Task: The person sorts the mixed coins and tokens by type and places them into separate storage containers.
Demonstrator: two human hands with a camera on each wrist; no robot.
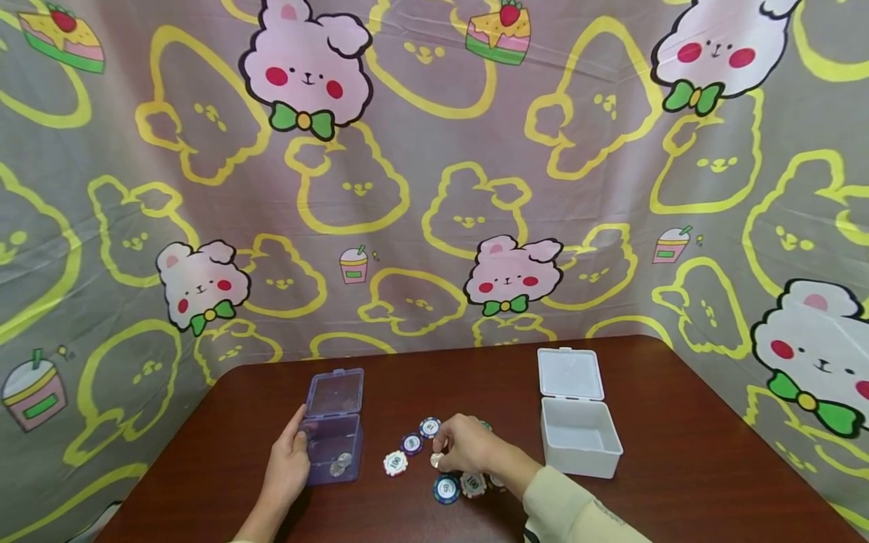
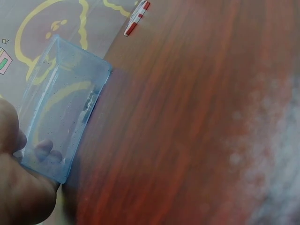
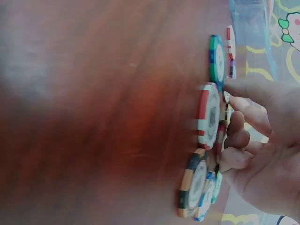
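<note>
In the head view my left hand (image 1: 285, 461) grips the left side of a clear bluish plastic box (image 1: 330, 432) with its lid swung back. A few silver coins (image 1: 340, 464) lie inside it. Fingertips show through the box wall (image 2: 70, 103) in the left wrist view. My right hand (image 1: 468, 446) pinches a shiny coin (image 1: 437, 458) between thumb and finger, low over the table among several poker chips. Near it are a white chip (image 1: 395, 463), a purple chip (image 1: 411, 443) and a blue chip (image 1: 446, 489). In the right wrist view a red-and-white chip (image 3: 209, 116) stands close to the fingers.
A white plastic box (image 1: 581, 452), lid open, stands on the right of the brown table (image 1: 475, 385). Behind the table hangs a patterned cloth (image 1: 414, 188). The right hand and forearm partly cover some chips.
</note>
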